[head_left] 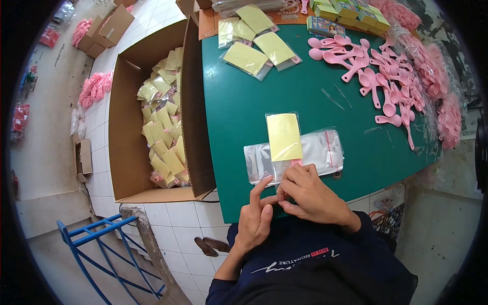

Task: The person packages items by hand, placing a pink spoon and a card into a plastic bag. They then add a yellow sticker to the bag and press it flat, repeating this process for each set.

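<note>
Right hand [311, 195] curled tight, fingertips pinched on the near end of the yellow packet [284, 136], where a bit of pink shows. Left hand [255, 219] just beside it, forefinger stretched out onto the edge of the clear bags [321, 150], other fingers folded; cannot tell if it grips anything. Packet lies lengthwise across the stack of clear bags, near the front edge of the green surface [239, 112]. Further back, more filled packets [254, 46]; to the right a heap of pink spoons [378, 71]. Left of the surface, an open cardboard box [124, 152] full of yellow packets
</note>
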